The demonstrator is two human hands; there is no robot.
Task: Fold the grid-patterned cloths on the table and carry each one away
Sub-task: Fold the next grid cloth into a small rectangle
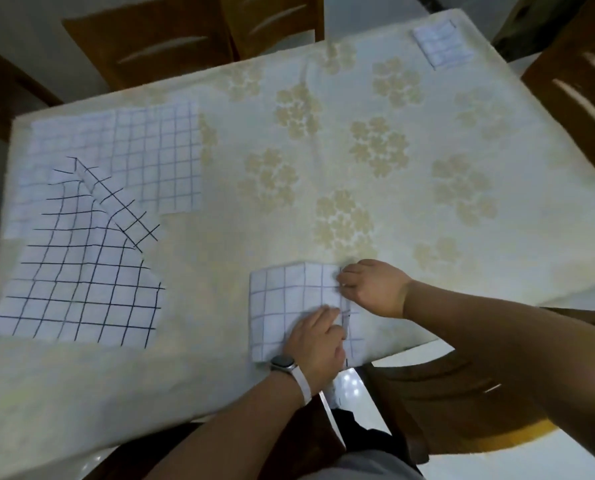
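Now pinning the cloth point(282, 299) flat near the edge of the surface point(410, 209) under a straight-fingered left grip point(315, 336) and pinching its folded edge in the right grip point(372, 287), probably to keep layers aligned.

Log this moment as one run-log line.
step: folding near cloth | left hand: on its fold | right hand: pinches its edge | unfolded: bold-grid cloth, faint-grid cloth | done: folded cloth, far corner
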